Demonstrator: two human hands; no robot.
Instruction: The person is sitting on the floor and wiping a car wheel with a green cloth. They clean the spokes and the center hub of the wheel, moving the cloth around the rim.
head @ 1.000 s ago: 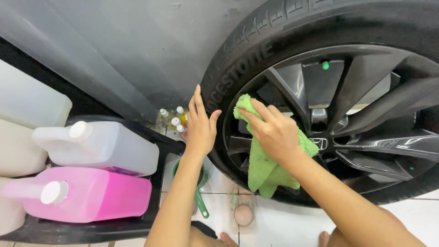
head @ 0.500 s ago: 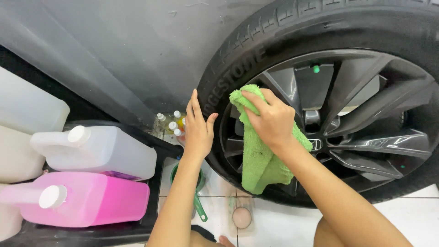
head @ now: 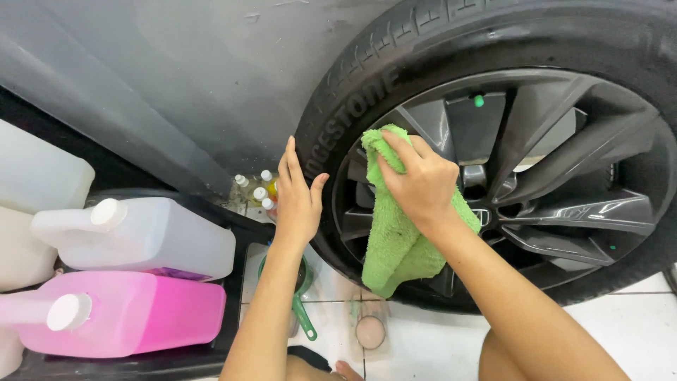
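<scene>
We press a green cloth to the wheel rim while bracing on the tyre.

Our right hand [head: 417, 185] is closed around a bunched green cloth [head: 398, 236], holding it against the dark spokes of the alloy rim [head: 550, 204]; the cloth's loose end hangs down over the lower spokes. Our left hand [head: 297, 201] lies open and flat, fingers spread, on the tyre [head: 352, 92] sidewall, holding nothing. Left of it, on the floor, lie a white jug [head: 151, 236] and a pink jug [head: 134, 314], with small capped bottles [head: 257, 190] behind.
</scene>
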